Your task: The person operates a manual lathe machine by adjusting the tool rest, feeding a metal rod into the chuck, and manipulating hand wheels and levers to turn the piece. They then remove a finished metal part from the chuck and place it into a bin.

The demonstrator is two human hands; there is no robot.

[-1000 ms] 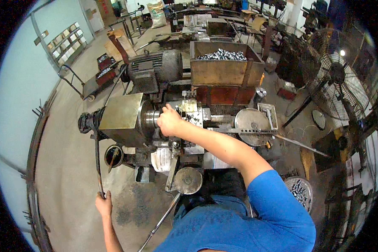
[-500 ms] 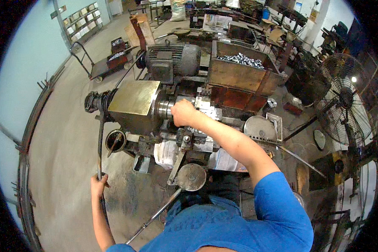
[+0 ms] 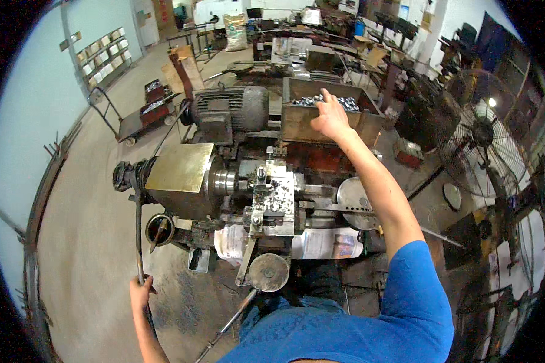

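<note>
My left hand [image 3: 140, 294] is closed around a long dark lever [image 3: 139, 236] that rises to the left end of a small lathe. My right hand [image 3: 331, 120] is stretched forward over the front wall of a wooden box [image 3: 300, 126], fingers apart, and nothing shows in it. Inside that box lies a heap of small shiny metal pieces [image 3: 349, 103], partly hidden by the hand. On the lathe, the bright round spindle nose [image 3: 225, 181] faces the tool slide [image 3: 274, 199], which is strewn with metal chips.
A ribbed electric motor [image 3: 231, 109] stands behind the brass-coloured headstock cover [image 3: 178, 167]. A round plate [image 3: 269, 272] on a lever juts toward my body. At the right stands a large caged fan [image 3: 483, 133]; a flat trolley [image 3: 136, 126] is at the far left.
My right hand has left the spindle and moved forward and right to the box, its fist now opened. My left hand still grips the lever. The view has shifted.
</note>
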